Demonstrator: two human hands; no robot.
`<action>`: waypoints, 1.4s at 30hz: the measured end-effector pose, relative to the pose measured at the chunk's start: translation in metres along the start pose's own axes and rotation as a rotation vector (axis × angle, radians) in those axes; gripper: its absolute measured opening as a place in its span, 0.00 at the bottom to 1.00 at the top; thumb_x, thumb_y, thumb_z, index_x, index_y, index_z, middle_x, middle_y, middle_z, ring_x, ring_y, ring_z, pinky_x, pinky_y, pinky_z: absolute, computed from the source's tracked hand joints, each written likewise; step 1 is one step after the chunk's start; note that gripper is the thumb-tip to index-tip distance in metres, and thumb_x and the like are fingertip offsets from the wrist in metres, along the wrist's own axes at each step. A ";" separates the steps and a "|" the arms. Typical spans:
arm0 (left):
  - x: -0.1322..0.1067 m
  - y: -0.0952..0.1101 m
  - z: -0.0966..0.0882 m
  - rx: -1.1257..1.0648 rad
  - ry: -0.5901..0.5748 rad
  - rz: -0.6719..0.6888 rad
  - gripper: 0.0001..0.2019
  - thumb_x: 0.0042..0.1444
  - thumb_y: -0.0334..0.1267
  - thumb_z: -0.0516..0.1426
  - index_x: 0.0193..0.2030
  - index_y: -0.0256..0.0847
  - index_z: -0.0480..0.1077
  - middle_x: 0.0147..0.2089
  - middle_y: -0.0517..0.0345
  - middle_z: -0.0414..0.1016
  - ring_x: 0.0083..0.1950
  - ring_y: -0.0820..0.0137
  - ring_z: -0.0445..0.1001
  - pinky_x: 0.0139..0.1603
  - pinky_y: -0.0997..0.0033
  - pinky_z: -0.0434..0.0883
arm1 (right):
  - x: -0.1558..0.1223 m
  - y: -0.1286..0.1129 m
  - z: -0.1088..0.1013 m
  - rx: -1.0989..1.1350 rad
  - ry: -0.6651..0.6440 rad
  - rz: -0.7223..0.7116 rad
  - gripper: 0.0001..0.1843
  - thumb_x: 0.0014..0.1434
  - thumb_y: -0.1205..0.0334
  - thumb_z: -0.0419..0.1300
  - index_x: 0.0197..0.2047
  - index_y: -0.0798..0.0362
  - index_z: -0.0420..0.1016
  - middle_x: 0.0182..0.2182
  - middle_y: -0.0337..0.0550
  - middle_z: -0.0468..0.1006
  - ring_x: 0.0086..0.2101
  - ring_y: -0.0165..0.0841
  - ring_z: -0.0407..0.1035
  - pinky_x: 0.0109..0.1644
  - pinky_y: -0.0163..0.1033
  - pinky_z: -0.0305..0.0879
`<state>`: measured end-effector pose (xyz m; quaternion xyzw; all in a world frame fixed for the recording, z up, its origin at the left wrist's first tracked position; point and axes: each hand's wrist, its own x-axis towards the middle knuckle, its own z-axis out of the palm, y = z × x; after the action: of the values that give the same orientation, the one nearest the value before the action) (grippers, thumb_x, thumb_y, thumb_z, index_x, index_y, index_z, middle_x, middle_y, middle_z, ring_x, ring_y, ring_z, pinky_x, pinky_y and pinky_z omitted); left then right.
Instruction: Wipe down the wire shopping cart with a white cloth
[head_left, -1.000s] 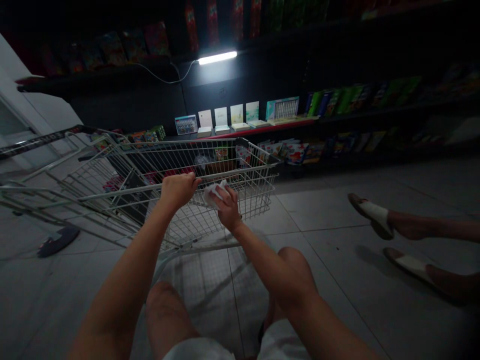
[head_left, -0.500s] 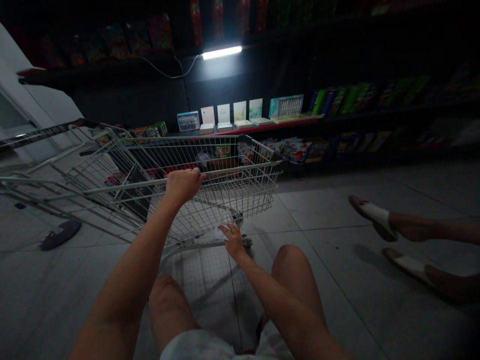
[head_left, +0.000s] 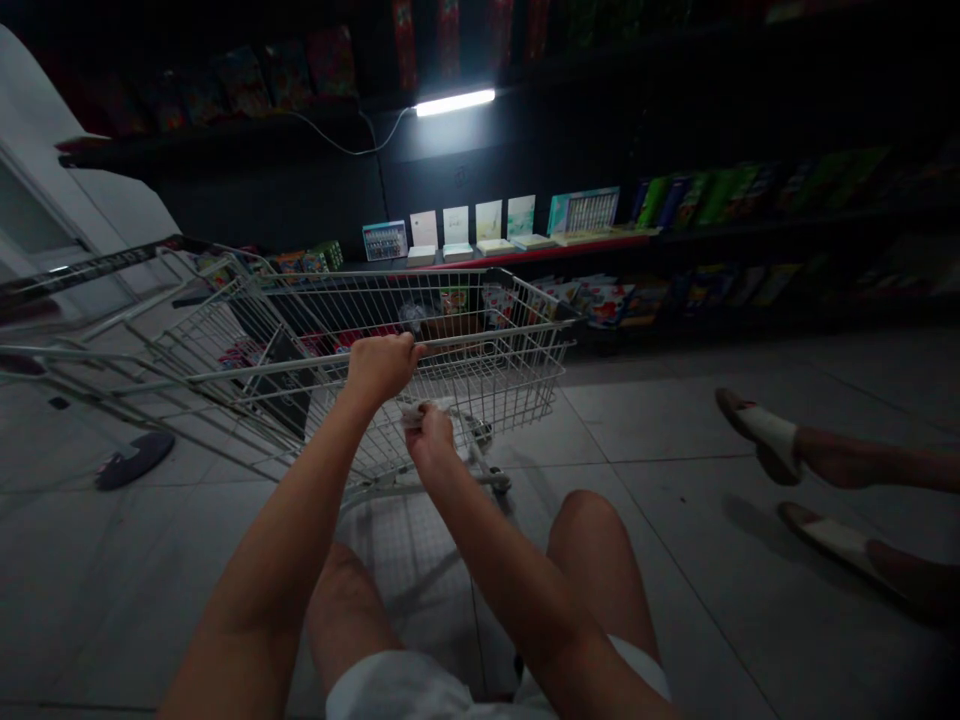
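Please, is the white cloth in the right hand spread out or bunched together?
Bunched together: the white cloth shows as a small crumpled wad in the right hand, not a flat sheet.

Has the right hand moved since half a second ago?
Yes. Against the cart, the right hand has moved up from the lower rail and leftward.

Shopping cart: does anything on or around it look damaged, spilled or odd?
Nothing on the cart looks bent or spilled, though the picture is dim. To its right, a dark speck stands out on the pale floor, too tiny to identify.
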<state>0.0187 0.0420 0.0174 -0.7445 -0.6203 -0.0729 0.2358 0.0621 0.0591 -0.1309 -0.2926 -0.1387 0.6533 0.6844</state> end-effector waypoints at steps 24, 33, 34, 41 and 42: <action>0.003 -0.008 -0.012 -0.056 -0.161 -0.027 0.28 0.68 0.51 0.38 0.48 0.43 0.77 0.46 0.45 0.82 0.48 0.55 0.79 0.42 0.60 0.69 | 0.015 0.020 -0.110 -1.481 -0.371 -1.025 0.30 0.57 0.76 0.49 0.60 0.50 0.72 0.55 0.53 0.69 0.56 0.43 0.62 0.63 0.53 0.62; -0.001 -0.007 -0.012 -0.026 -0.124 -0.023 0.28 0.68 0.51 0.38 0.47 0.43 0.76 0.45 0.46 0.82 0.47 0.56 0.79 0.42 0.63 0.67 | 0.006 -0.079 -0.039 -1.361 -0.284 -1.351 0.35 0.56 0.74 0.52 0.67 0.45 0.64 0.65 0.45 0.59 0.62 0.43 0.54 0.68 0.51 0.54; -0.002 -0.007 -0.012 -0.027 -0.119 -0.021 0.28 0.68 0.51 0.38 0.47 0.43 0.76 0.45 0.46 0.82 0.47 0.56 0.79 0.42 0.63 0.67 | 0.013 -0.083 -0.037 -1.379 -0.280 -1.364 0.35 0.57 0.74 0.52 0.66 0.44 0.65 0.66 0.43 0.60 0.61 0.43 0.55 0.68 0.51 0.54; -0.003 -0.008 -0.010 -0.022 -0.096 -0.002 0.27 0.68 0.53 0.39 0.45 0.43 0.75 0.42 0.48 0.82 0.44 0.58 0.79 0.39 0.65 0.66 | 0.046 -0.035 -0.141 -1.516 -0.321 -1.148 0.31 0.53 0.77 0.51 0.58 0.48 0.75 0.59 0.44 0.71 0.53 0.40 0.63 0.61 0.48 0.61; -0.003 -0.008 -0.010 -0.020 -0.094 -0.003 0.27 0.68 0.54 0.39 0.44 0.43 0.75 0.42 0.48 0.82 0.44 0.59 0.79 0.39 0.65 0.65 | 0.044 -0.030 -0.154 -1.522 -0.321 -1.122 0.31 0.52 0.77 0.51 0.56 0.49 0.76 0.57 0.44 0.73 0.52 0.40 0.63 0.60 0.48 0.63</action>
<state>0.0117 0.0362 0.0271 -0.7484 -0.6311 -0.0445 0.1991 0.1794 0.0691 -0.2439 -0.4566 -0.7381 -0.0025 0.4968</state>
